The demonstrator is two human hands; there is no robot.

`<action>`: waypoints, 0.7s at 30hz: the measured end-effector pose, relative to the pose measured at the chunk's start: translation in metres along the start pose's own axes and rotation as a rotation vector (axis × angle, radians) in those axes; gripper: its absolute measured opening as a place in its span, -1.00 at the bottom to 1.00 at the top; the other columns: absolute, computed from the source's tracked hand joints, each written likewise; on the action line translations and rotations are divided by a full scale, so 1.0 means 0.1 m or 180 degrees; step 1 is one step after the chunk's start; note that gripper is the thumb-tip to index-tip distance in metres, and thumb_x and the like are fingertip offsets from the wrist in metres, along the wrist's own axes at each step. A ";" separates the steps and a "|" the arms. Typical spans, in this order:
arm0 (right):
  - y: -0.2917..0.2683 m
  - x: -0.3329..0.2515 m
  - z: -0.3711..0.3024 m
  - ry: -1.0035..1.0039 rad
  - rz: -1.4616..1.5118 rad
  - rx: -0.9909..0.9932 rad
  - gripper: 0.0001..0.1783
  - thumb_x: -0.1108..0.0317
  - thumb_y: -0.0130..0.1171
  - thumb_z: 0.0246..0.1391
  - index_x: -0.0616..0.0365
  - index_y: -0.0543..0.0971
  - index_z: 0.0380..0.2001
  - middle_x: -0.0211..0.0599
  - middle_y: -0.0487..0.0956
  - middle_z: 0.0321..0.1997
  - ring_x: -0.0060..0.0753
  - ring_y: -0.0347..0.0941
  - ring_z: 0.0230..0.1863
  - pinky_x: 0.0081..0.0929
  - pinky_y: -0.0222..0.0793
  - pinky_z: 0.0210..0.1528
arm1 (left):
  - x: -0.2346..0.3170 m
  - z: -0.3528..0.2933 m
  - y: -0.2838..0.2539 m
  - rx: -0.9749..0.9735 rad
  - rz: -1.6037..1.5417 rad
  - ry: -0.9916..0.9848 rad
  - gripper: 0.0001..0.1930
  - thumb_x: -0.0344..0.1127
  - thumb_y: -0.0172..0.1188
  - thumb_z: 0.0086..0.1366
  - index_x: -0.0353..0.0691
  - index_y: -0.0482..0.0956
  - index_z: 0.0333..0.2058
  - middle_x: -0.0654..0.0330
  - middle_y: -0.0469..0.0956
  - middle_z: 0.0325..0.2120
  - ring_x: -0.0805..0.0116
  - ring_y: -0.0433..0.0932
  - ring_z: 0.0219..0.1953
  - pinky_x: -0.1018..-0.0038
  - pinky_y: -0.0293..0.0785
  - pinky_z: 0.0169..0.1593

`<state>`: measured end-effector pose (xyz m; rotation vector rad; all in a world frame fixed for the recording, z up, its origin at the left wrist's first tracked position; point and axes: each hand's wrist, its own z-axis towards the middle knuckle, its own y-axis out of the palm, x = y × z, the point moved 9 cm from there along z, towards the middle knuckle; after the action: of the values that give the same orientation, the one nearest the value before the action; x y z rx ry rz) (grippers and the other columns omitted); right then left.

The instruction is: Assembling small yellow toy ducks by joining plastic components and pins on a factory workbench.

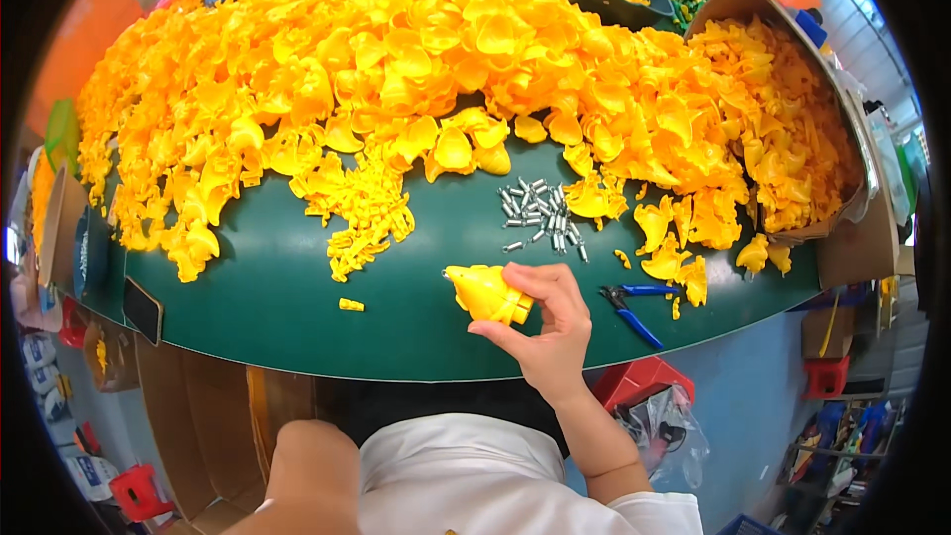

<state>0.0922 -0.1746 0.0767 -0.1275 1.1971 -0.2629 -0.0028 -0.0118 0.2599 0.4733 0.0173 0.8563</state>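
My right hand point(557, 329) is closed round a yellow plastic piece point(483, 291), thumb below and fingers above, held over the near edge of the green table. The piece narrows toward the left and ends in a small silvery tip. Behind it lies a loose group of small silver metal cylinders point(540, 208). Blue-handled nippers point(639, 315) rest on the table to the right of my hand. To the left are a lone small yellow piece point(352, 305) and a heap of small yellow pieces point(367, 208). Only my bent left arm point(315, 461) shows; its hand is out of sight.
A great pile of yellow plastic shells point(416, 50) spans the back of the green table point(267, 282). At the right, a cardboard box point(860, 208) holds more. A dark phone-like slab point(144, 310) sits at the left edge. Below stands a red stool point(644, 379).
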 end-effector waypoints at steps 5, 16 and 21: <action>-0.04 0.14 0.01 0.0087 -0.0037 0.0068 -0.41 0.54 0.54 -0.34 0.29 0.56 -0.11 -0.18 0.46 -0.07 -0.32 0.47 -0.02 -0.43 0.45 0.04 | -0.20 -0.66 -0.77 0.1413 0.2176 -0.1413 -0.87 -0.54 0.17 0.20 -0.33 0.60 -0.53 0.11 0.59 -0.55 0.20 0.52 -0.49 0.28 0.45 -0.34; -0.04 0.15 -0.02 0.0195 0.0169 0.0090 -0.39 0.59 0.50 -0.32 0.29 0.54 -0.07 -0.23 0.43 -0.05 -0.39 0.45 -0.02 -0.49 0.40 0.07 | 0.26 0.12 -0.52 0.1374 0.3806 0.1028 -0.86 -0.42 0.38 0.09 -0.06 0.71 -0.33 0.20 0.56 -0.34 0.39 0.39 -0.41 0.48 0.29 -0.41; -0.05 0.16 -0.03 0.0187 0.0241 0.0107 -0.40 0.61 0.48 -0.31 0.29 0.54 -0.07 -0.25 0.43 -0.05 -0.40 0.45 -0.02 -0.49 0.39 0.08 | 0.28 0.07 -0.55 0.1198 0.3462 0.1046 -0.88 -0.47 0.39 0.06 -0.15 0.71 -0.38 0.19 0.56 -0.35 0.36 0.43 -0.39 0.51 0.39 -0.34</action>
<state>0.0944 -0.1832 0.0622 -0.0455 1.2524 -0.2215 0.0566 -0.0245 0.2486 0.6959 0.2442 2.0160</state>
